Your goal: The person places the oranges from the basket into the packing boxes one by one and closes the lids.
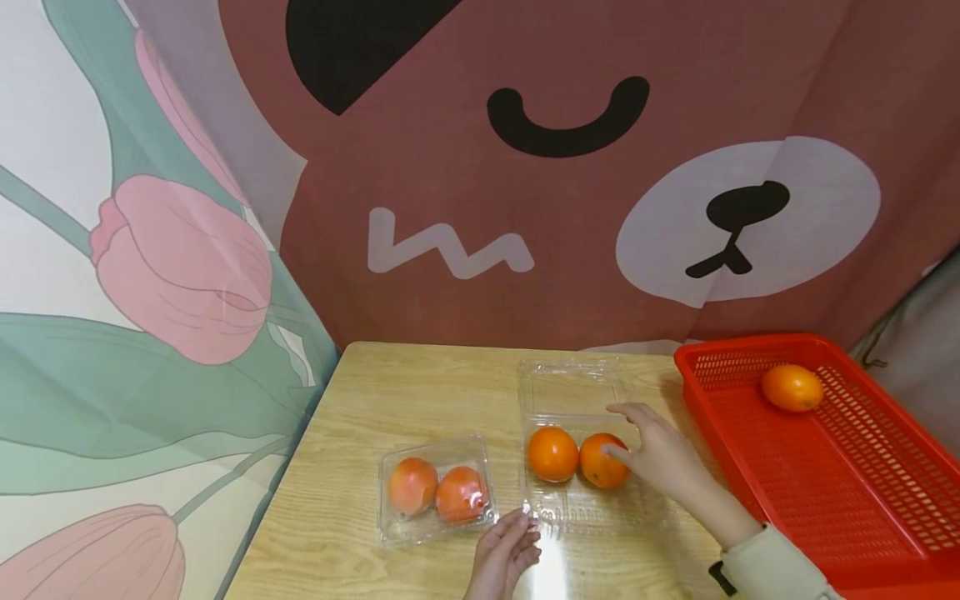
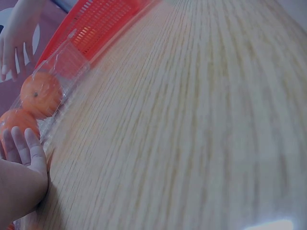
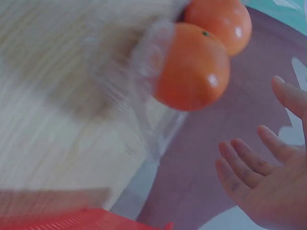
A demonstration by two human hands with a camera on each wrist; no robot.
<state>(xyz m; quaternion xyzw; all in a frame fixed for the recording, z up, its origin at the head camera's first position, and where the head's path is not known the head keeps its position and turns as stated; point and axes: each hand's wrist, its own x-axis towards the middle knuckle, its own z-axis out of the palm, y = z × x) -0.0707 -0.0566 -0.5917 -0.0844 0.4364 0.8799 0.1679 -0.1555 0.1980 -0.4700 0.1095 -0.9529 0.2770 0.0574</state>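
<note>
A clear plastic clamshell box [image 1: 577, 512] lies open on the table, its lid [image 1: 570, 392] folded back towards the wall. Two oranges sit side by side in its base, a left one [image 1: 553, 455] and a right one [image 1: 602, 463]. Over the right orange hovers my right hand [image 1: 663, 454], fingers spread and relaxed; the right wrist view shows that hand [image 3: 268, 177] apart from the fruit. My left hand [image 1: 506, 550] is by the box's front left corner with loosely extended fingers [image 2: 36, 148]. Whether it touches the plastic, I cannot tell.
Left of the open box is a closed clear box [image 1: 435, 533] with two reddish-orange round fruits inside. A red plastic basket [image 1: 802, 483] at the right holds one orange [image 1: 792, 387]. Behind the wooden table [image 1: 330, 483] hangs a printed bear curtain [image 1: 450, 317].
</note>
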